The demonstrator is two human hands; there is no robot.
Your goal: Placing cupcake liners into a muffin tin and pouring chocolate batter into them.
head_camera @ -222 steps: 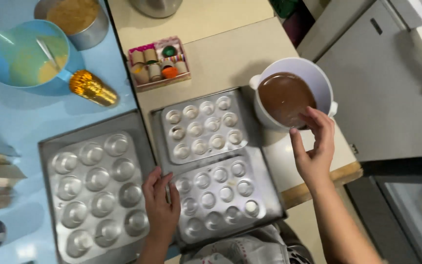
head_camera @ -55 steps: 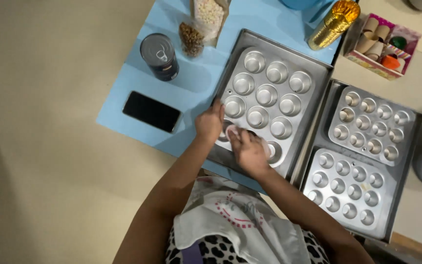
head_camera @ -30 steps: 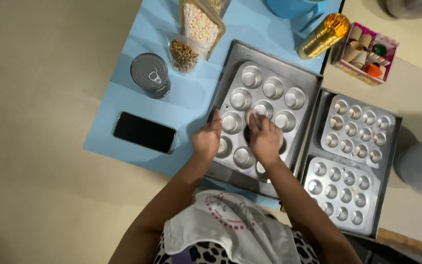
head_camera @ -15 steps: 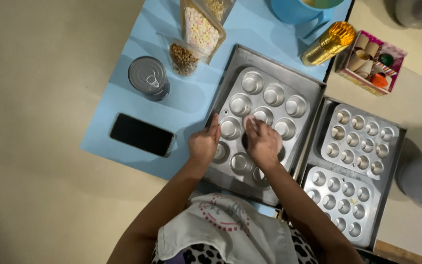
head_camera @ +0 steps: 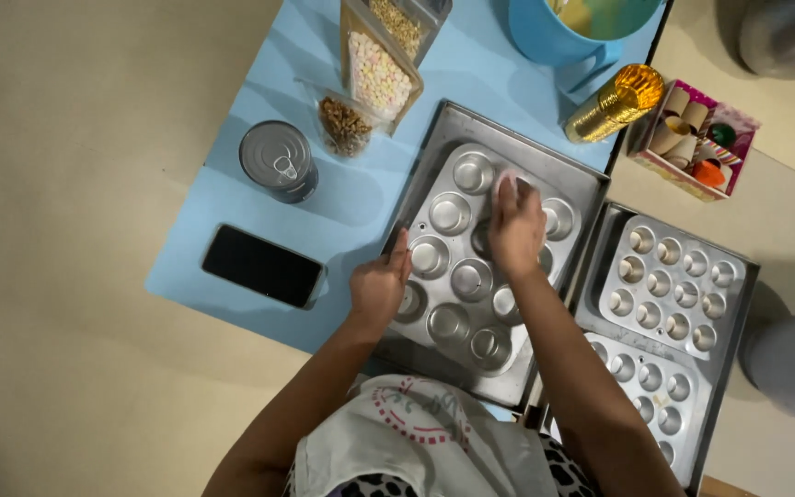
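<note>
Blue mat (head_camera: 471,83) on beige counter (head_camera: 66,276); fingers grip unclear, both hands on muffin tray (head_camera: 457,267).

Kitchen worktop from above
A beige counter (head_camera: 66,138) carries a pale blue mat (head_camera: 361,207); even indoor light.

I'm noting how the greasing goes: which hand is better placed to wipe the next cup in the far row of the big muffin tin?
Probably the right hand: it already presses a pale wipe into the far row of the muffin tin. The left hand only steadies the tin's near left edge.
</note>
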